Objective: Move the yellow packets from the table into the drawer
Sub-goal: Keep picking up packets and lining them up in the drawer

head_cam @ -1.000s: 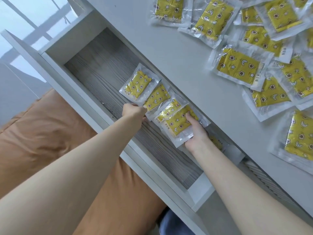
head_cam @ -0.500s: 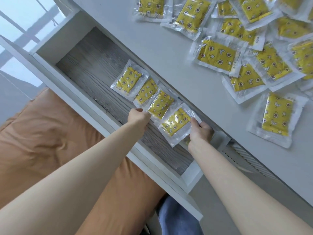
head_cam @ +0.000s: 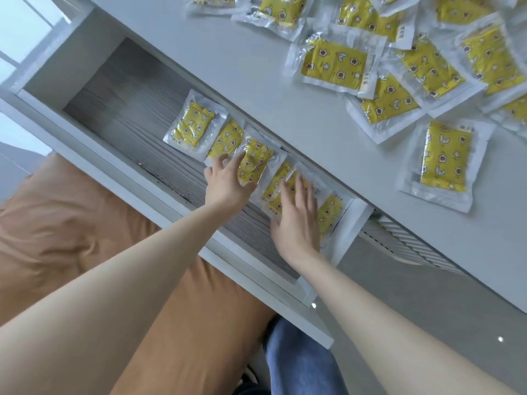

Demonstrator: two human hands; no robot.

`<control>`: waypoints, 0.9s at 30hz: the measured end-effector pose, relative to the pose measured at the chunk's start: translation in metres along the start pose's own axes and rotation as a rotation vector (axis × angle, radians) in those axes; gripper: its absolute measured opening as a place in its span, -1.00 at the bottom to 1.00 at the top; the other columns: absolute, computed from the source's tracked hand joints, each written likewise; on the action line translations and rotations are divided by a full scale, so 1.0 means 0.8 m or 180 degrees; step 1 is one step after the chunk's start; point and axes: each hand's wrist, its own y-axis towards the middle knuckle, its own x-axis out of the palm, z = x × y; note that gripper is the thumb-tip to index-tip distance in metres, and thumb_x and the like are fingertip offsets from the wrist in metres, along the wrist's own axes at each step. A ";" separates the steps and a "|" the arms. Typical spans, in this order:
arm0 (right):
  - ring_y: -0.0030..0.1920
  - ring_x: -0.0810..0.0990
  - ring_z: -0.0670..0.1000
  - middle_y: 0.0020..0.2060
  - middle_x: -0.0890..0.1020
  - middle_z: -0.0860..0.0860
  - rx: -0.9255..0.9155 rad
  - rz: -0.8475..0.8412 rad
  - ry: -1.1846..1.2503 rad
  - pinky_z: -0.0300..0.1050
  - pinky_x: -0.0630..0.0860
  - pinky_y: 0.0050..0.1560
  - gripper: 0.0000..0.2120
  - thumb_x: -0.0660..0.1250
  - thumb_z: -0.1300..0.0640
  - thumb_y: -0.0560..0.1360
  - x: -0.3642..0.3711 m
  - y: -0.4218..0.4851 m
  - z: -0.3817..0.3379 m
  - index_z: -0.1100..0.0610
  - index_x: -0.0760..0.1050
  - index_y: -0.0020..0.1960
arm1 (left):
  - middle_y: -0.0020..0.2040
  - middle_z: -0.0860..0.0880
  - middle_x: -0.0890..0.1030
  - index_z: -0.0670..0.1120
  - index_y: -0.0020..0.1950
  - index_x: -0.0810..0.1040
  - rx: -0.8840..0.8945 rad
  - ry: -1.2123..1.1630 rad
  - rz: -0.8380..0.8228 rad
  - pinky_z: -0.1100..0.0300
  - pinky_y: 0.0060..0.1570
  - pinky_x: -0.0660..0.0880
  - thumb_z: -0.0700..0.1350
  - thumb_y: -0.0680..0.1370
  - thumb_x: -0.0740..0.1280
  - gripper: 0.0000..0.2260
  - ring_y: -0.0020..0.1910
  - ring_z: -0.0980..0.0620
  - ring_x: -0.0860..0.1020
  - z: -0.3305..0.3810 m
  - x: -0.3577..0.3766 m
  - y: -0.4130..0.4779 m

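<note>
Right hand [head_cam: 296, 220] and left hand [head_cam: 228, 182] press flat, fingers straight, on packets [head_cam: 194, 126] in the drawer [head_cam: 119, 89]; the pile [head_cam: 333, 64] on the counter [head_cam: 242, 67] lies upper right, nearer the right hand.

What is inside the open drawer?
A row of overlapping yellow packets lies in the drawer. The left hand and right hand cover parts, so the count is unclear.

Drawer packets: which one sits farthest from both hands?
The leftmost packet; the left hand and right hand rest on others further right in the row.
</note>
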 end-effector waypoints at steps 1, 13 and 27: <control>0.54 -0.25 0.16 0.55 -0.22 0.08 -0.0165 -0.0144 -0.0178 0.08 -0.08 0.54 -0.24 0.31 0.20 0.53 0.004 0.002 0.000 0.04 -0.07 0.57 | 0.51 -0.06 0.12 0.11 0.52 0.18 0.0032 0.0061 -0.0009 -0.02 0.34 0.27 -0.06 0.52 0.35 -0.39 0.47 -0.14 0.07 0.000 0.001 0.003; 0.56 -0.17 0.13 0.55 -0.19 0.13 -0.0241 -0.0301 -0.0542 0.04 0.07 0.53 -0.18 0.34 0.34 0.49 -0.007 -0.011 0.047 0.08 -0.06 0.57 | 0.57 0.00 -0.04 0.16 0.50 0.17 0.0012 0.0108 0.0235 -0.16 0.41 0.20 -0.06 0.42 0.47 -0.26 0.51 -0.18 -0.03 0.001 0.023 0.017; 0.56 -0.11 0.05 0.57 -0.07 0.02 -0.0639 -0.0410 -0.0337 0.00 0.05 0.50 -0.37 0.21 0.13 0.59 -0.016 0.017 0.020 0.11 0.02 0.57 | 0.37 -0.03 0.27 0.16 0.43 0.29 0.0022 0.0022 0.0592 -0.08 0.28 0.35 -0.12 0.37 0.51 -0.30 0.37 -0.09 0.21 -0.001 0.020 0.027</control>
